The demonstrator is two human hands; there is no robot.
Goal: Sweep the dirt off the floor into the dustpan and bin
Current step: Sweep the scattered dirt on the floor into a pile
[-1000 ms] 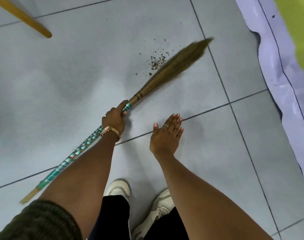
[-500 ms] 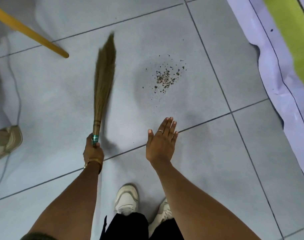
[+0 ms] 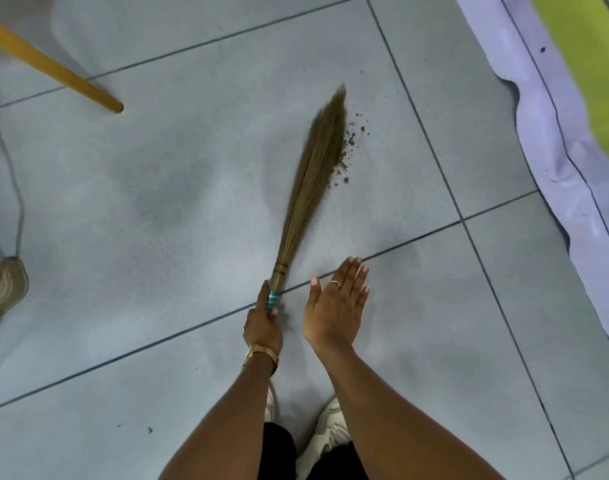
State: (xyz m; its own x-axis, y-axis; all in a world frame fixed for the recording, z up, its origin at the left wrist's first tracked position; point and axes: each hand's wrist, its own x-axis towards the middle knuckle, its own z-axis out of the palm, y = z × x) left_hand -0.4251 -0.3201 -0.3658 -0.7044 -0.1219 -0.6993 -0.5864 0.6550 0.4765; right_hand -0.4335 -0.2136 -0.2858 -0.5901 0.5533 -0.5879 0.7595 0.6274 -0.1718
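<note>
A straw hand broom (image 3: 313, 178) with a teal-wrapped handle points up and to the right across the grey floor tiles. My left hand (image 3: 263, 327), with a gold watch at the wrist, is shut on the handle just below the bristles. A small scatter of brown dirt (image 3: 348, 147) lies against the right edge of the bristle tip. My right hand (image 3: 337, 303) hovers flat and open beside the handle, fingers together, a ring on one finger, holding nothing. No dustpan or bin is in view.
A yellow wooden stick (image 3: 53, 69) slants in from the upper left. Another person's shoe (image 3: 3, 289) and a thin cord (image 3: 17, 188) are at the left edge. A lilac cloth (image 3: 552, 140) with a yellow-green band lies along the right. My white shoes (image 3: 325, 434) stand below.
The broom swung from the dirt far to the left, then back right; its bristles now meet the dirt's left side. The dirt pile has shifted right. My right hand stayed open.
</note>
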